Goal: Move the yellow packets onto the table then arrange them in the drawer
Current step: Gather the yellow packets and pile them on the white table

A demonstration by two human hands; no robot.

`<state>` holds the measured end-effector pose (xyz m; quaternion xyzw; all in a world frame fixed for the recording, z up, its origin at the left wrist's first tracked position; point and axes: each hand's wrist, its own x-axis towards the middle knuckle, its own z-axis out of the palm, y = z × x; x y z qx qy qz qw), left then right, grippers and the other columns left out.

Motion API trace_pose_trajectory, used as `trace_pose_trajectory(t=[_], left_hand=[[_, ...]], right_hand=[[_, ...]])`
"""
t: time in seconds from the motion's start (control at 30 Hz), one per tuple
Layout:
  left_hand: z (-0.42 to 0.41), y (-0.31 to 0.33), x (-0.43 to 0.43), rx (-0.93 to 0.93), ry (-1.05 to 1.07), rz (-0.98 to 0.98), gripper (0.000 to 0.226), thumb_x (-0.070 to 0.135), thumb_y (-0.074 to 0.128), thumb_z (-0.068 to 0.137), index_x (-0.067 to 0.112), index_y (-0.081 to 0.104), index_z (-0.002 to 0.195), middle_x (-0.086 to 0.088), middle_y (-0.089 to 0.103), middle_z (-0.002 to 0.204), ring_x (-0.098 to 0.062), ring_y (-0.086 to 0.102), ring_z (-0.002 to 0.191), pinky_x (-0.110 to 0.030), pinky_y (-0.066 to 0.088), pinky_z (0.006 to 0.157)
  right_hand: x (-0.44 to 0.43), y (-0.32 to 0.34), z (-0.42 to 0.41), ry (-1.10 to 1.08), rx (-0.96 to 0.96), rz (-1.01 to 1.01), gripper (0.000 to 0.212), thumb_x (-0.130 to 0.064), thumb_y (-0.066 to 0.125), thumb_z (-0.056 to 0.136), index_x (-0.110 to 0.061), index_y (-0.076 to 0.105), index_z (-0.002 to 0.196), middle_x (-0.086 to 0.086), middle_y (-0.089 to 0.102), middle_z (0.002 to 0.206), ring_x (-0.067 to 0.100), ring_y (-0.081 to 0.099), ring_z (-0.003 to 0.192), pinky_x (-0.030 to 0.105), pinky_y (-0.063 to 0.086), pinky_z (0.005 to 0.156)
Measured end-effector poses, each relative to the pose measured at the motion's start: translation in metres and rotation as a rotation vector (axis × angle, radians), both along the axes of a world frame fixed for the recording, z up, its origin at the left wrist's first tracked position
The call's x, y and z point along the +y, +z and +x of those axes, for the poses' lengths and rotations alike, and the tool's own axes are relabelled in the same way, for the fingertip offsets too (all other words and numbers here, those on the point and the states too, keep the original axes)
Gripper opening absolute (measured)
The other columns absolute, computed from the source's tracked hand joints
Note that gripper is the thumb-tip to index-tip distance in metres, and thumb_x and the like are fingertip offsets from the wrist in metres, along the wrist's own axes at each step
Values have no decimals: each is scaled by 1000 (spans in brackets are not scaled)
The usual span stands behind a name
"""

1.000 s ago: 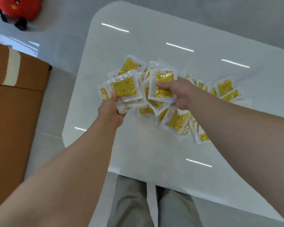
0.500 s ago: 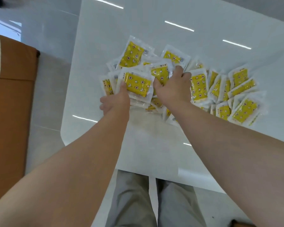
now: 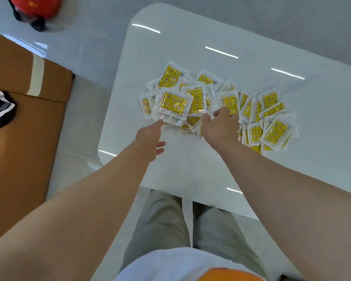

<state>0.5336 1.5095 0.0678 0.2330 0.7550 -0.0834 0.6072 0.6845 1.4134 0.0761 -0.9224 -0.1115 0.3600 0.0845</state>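
On the white table, toward its left far part: one heap of yellow packets, flat, overlapped, spread left to right, its long axis running across the person. Left hand: fingers loosely spread, holding nothing, one fingertip touching the near-left edge of the topmost packet. Right hand: fingers curled over the heap's middle, resting on packets; whether any is pinched cannot be told. Heap lies just beyond both hands; the right hand is nearer its centre. Drawer: not in view.
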Motion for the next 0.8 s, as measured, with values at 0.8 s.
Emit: trace_pose_trajectory(t=[0.8], left_hand=[[-297,354,-317,-351,1150,618,10,20,59,99,14,62,106,-3,68,93,-19,68,78,-30,48,68]], right_hand=[[-136,335,-308,538,735,460,33,-32,50,102,0,59,99,2,45,76,24,49,79,39,42,76]])
